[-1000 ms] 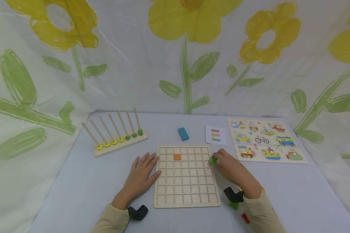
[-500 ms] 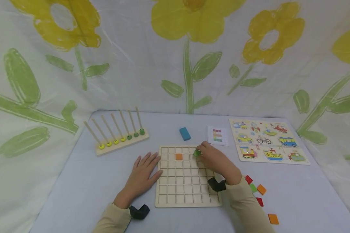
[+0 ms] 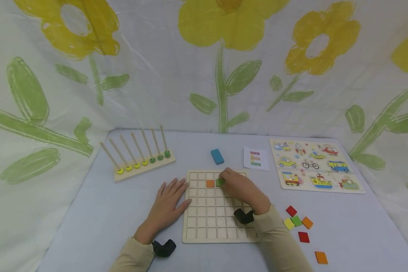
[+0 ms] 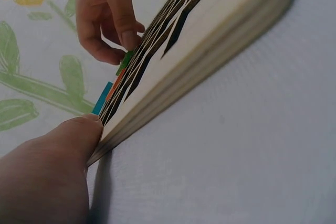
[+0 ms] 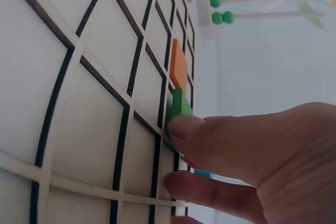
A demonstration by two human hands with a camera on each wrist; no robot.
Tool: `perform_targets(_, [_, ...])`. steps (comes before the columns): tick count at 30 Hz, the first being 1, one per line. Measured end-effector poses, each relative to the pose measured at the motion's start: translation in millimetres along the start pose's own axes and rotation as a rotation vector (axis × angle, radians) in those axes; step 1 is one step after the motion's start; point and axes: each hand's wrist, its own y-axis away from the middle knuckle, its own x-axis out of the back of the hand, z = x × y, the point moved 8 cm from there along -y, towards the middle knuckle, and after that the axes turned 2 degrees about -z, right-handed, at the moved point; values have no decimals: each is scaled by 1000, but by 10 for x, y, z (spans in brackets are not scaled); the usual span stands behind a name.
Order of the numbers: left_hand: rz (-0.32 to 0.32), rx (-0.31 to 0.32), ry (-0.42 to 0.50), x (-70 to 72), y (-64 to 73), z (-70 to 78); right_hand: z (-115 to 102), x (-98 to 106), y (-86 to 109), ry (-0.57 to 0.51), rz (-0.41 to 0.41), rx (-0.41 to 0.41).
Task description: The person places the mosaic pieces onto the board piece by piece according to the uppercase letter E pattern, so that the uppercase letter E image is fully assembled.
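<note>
My right hand pinches a green square tile between thumb and fingers, right over a cell of the wooden grid board. Just left of it an orange square tile lies in a cell of the second row from the far side. In the right wrist view the green tile stands slightly tilted, close beside the orange one. My left hand lies flat with fingers spread, its fingertips and thumb at the board's left edge. From the left wrist, the thumb shows against the board's rim.
Several loose tiles, among them a red tile, lie right of the board. Behind it are a blue block and a pattern card. A picture puzzle lies at the right, a peg rack with beads at the left.
My right hand has carried the green tile leftward from the board's right edge to beside the orange tile, uncovering the loose tiles. The left hand has stayed in place.
</note>
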Motion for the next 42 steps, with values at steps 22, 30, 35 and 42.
perform_targets(22, [-12, 8, 8, -8, -8, 1, -42, -1, -11, 19, 31, 65])
perform_targets(30, [-8, 9, 4, -3, 1, 5, 98, 124, 149, 44, 2, -36])
perform_targets(35, [0, 11, -14, -13, 15, -8, 325, 335, 517, 97, 49, -61])
perform_targets(42, [7, -3, -7, -20, -2, -5, 887, 393, 1185, 26, -86, -352])
